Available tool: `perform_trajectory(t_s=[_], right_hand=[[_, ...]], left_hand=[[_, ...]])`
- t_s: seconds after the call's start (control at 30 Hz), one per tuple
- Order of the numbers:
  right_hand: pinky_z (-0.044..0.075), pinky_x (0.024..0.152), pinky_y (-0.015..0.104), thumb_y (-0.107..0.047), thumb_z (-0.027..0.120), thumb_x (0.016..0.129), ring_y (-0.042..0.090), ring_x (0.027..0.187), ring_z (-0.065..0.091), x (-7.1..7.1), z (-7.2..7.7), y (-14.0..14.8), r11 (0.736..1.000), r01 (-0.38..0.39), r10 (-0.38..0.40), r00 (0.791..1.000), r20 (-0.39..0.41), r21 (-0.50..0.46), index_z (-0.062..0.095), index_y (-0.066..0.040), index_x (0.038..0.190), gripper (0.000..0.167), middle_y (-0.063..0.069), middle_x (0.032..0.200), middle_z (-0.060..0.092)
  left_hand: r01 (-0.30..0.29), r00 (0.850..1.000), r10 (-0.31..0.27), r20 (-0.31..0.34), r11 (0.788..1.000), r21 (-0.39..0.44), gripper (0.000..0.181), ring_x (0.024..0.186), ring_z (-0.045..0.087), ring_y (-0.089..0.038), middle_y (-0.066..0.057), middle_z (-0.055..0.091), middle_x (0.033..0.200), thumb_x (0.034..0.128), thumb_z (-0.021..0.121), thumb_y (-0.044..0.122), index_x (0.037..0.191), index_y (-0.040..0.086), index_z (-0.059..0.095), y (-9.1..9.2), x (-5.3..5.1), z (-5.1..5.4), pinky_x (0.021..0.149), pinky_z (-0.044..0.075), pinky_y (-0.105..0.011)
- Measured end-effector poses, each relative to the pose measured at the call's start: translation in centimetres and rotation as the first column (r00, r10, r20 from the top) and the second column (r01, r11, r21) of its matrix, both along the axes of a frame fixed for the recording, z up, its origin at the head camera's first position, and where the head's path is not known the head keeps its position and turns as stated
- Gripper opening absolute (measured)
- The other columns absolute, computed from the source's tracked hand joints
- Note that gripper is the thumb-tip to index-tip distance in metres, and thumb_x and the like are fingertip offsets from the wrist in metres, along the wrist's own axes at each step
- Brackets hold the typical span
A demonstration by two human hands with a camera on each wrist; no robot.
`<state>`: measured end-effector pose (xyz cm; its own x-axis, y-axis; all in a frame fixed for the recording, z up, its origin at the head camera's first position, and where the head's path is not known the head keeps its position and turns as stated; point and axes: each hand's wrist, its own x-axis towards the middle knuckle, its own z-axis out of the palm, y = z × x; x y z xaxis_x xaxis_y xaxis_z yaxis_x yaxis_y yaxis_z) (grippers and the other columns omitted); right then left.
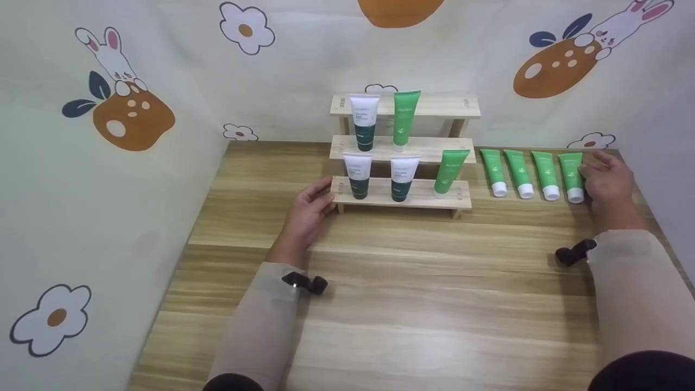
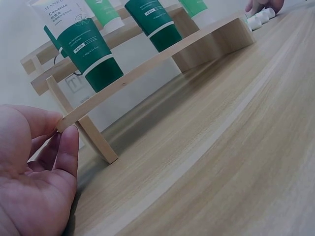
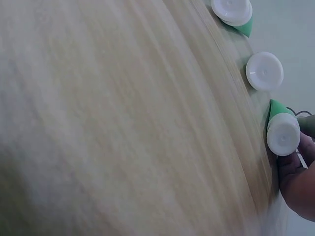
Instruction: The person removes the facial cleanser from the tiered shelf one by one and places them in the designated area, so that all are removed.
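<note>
"Wooden stand (image 1: 448, 106), where is it?"
"On the table (image 1: 407, 304). It has three steps."
"What is the left hand (image 1: 309, 214) doing?"
"Its fingers pinch the left end of the stand's bottom step."
"And the right hand (image 1: 611, 182)?"
"It's to the right of the stand, touching the edge of an end green tube (image 1: 572, 172). That tube lies flat in a row with three more green tubes (image 1: 545, 171). I can't tell if the fingers grip it."
"Which tubes are on the stand?"
"Its middle step has an upper white-and-dark-green tube (image 1: 363, 115) and an upper green tube (image 1: 404, 117). Its bottom step has two lower white-and-dark-green tubes (image 1: 358, 172) and a lower green tube (image 1: 450, 171)."
</note>
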<state>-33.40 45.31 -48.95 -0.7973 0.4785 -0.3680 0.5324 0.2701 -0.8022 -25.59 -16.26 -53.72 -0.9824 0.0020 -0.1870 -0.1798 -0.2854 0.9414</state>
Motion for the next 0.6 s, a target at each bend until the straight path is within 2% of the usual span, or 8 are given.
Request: perform_trajectory(t_s=[0.17,0.3,0.43,0.53,0.6], right_hand=[[0.023,0.135,0.030,-0.041,0.059,0.109,0.006,0.164,0.026,0.3,0.0,0.1,0.998,0.019,-0.020,1.000,-0.011,-0.059,0.028,-0.045,0.166,0.065,-0.015,0.176,0.029],[0.026,0.134,0.026,-0.034,0.061,0.109,0.003,0.161,0.030,0.7,0.6,-0.1,0.989,0.058,-0.064,0.997,-0.044,-0.138,0.031,-0.043,0.166,0.065,-0.015,0.174,0.034],[0.029,0.133,0.026,-0.027,0.062,0.109,0.004,0.159,0.035,1.2,2.2,-1.0,0.974,0.050,-0.080,0.989,-0.128,-0.222,0.034,-0.039,0.166,0.065,-0.014,0.173,0.038],[0.031,0.133,0.030,-0.029,0.065,0.107,0.006,0.158,0.038,1.3,3.7,-2.4,0.969,0.003,-0.053,0.978,-0.200,-0.245,0.035,-0.037,0.166,0.067,-0.012,0.172,0.041],[0.039,0.127,0.029,-0.031,0.068,0.105,0.007,0.155,0.043,1.3,4.7,-3.6,0.968,-0.023,-0.041,0.968,-0.248,-0.249,0.038,-0.035,0.165,0.068,-0.012,0.169,0.046]], left_hand=[[-0.011,1.000,0.011,0.002,1.000,0.006,0.048,0.110,0.067,-0.013,-0.013,0.059,0.152,0.1040,0.060,-0.002,0.151,0.004,0.057,0.1,0.1,0.0,0.088,0.059,-0.020],[-0.019,1.000,0.019,0.008,1.000,0.007,0.047,0.108,0.065,-0.011,-0.013,0.060,0.150,0.1045,0.061,-0.001,0.151,0.004,0.058,0.2,0.2,0.1,0.087,0.058,-0.019],[-0.014,1.000,0.014,0.010,1.000,-0.013,0.047,0.112,0.065,-0.012,-0.011,0.059,0.151,0.1047,0.061,0.000,0.151,0.006,0.058,0.2,0.2,0.1,0.090,0.058,-0.020],[-0.013,1.000,0.013,0.014,1.000,-0.018,0.046,0.114,0.065,-0.014,-0.011,0.060,0.150,0.1044,0.062,0.001,0.150,0.007,0.059,0.1,0.2,0.1,0.091,0.059,-0.021],[-0.014,1.000,0.014,0.019,1.000,-0.018,0.046,0.114,0.066,-0.015,-0.010,0.060,0.150,0.1042,0.062,0.000,0.150,0.008,0.060,0.0,0.1,0.1,0.091,0.059,-0.021]])
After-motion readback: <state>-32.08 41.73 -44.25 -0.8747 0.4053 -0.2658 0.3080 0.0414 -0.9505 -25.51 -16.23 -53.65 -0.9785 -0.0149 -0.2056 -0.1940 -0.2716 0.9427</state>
